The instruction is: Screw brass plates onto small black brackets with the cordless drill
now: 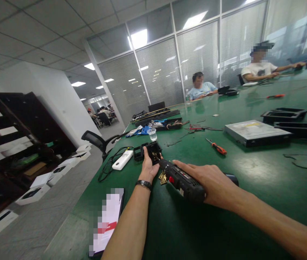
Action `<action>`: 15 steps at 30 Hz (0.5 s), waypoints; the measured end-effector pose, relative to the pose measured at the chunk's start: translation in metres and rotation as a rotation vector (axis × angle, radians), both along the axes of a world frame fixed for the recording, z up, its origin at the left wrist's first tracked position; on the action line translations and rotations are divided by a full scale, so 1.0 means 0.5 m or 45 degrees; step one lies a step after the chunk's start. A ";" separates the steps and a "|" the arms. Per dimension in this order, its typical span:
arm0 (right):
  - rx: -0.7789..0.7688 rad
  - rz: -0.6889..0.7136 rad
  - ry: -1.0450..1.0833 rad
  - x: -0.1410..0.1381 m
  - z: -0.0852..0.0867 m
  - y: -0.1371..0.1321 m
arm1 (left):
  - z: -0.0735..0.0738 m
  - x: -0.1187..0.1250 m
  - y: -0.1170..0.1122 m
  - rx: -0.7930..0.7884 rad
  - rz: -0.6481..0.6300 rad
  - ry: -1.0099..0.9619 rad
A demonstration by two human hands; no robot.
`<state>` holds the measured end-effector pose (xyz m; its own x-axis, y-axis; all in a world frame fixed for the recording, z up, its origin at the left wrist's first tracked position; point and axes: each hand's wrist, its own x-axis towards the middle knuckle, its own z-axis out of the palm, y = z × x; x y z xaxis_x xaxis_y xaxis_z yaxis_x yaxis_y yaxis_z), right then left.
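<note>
My right hand (215,183) is wrapped round a black cordless drill (187,184) with a red button, its nose pointing left and away from me. The drill's tip meets the near side of a small black plastic box (154,147), where brass-coloured metal shows. My left hand (148,167), with a dark wristband, holds that box at its near edge, thumb up along the side. Just under the drill's nose lie several brass-coloured metal pieces (163,178). Another black open case (137,153) sits against the box's left side. What the drill's tip touches is too small to make out.
On the green table (175,231) lie a phone (110,220), a white power bank (123,160) with a cable, a clear cup (152,134), an orange screwdriver (217,147), pliers (196,128), a disc drive (256,133) and black trays (299,130). Two people sit across.
</note>
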<state>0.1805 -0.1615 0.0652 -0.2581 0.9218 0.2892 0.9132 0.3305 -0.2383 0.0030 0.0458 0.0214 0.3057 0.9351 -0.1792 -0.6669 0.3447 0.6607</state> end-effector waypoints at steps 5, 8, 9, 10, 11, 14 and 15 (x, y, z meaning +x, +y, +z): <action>0.003 0.011 0.003 0.000 0.005 -0.002 | 0.003 0.000 -0.002 -0.012 0.002 0.010; -0.010 0.003 0.004 -0.001 0.006 -0.003 | 0.003 0.000 -0.003 -0.011 0.006 0.006; -0.015 0.002 0.006 -0.002 0.006 -0.003 | 0.003 0.000 -0.003 -0.010 0.006 0.005; -0.017 0.000 0.006 -0.002 0.005 -0.003 | 0.003 0.000 -0.003 -0.008 0.003 0.006; -0.015 -0.002 0.004 -0.001 0.004 -0.002 | 0.003 0.000 -0.003 -0.008 -0.001 0.005; -0.005 0.005 0.001 0.002 0.000 -0.001 | 0.004 0.000 -0.003 -0.013 -0.007 -0.005; -0.003 0.006 0.004 0.003 0.000 -0.001 | 0.004 0.000 -0.003 -0.016 -0.011 -0.006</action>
<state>0.1818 -0.1619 0.0650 -0.2617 0.9212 0.2880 0.9109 0.3344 -0.2417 0.0032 0.0442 0.0233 0.3148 0.9301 -0.1893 -0.6671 0.3586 0.6530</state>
